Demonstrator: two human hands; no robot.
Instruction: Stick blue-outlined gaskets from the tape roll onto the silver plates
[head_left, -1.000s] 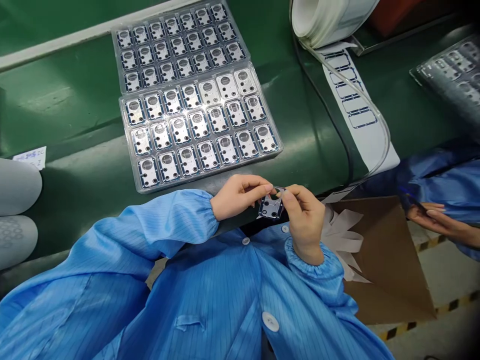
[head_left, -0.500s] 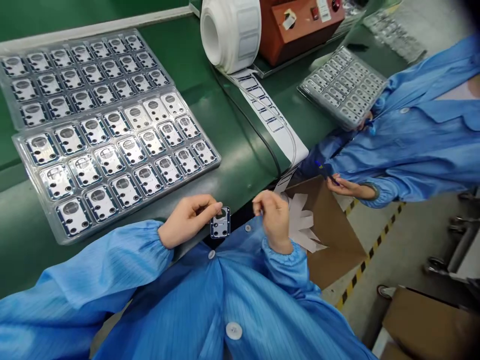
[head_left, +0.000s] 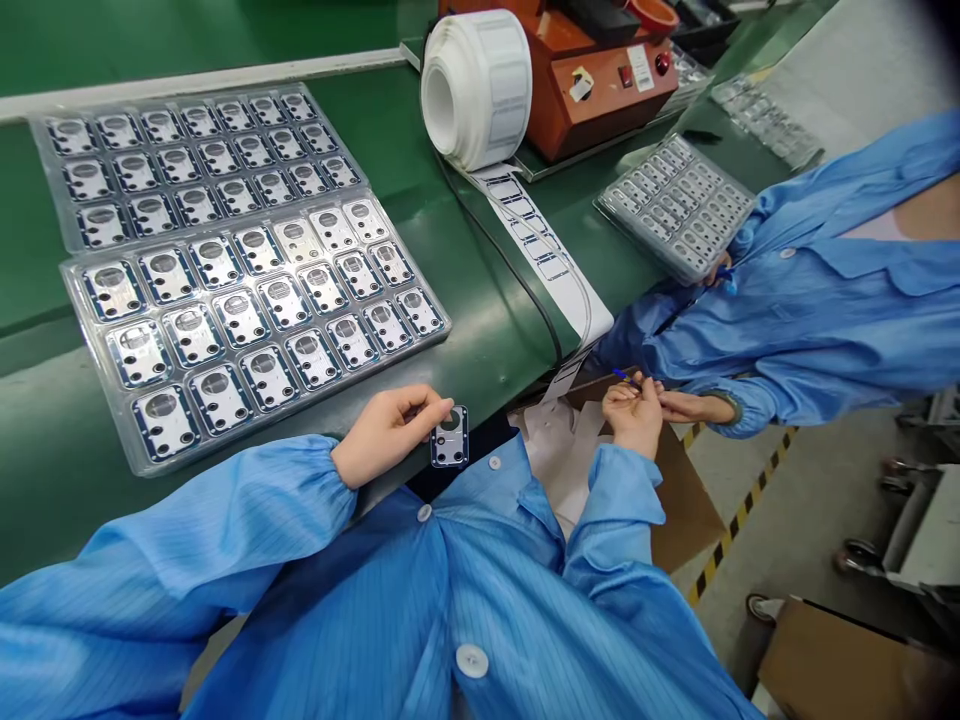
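Note:
My left hand pinches a small white plate with a dark blue edge and round holes between thumb and fingers, near the bench's front edge. Out to the right, my right hand meets a co-worker's hand. Its curled fingers close round a slim dark tool with a blue end, partly hidden; the co-worker's fingertips are still at it. Similar plates fill the pockets of a near clear tray and a far clear tray to the left.
A roll of white labels feeds a strip over the bench edge, beside an orange-red machine. The co-worker holds another tray of small parts. Below my right arm stands a cardboard box with white paper.
My right hand has moved right, from in front of me to the co-worker's hand and the slim tool. My left hand keeps its hold on the plate. The view has shifted slightly.

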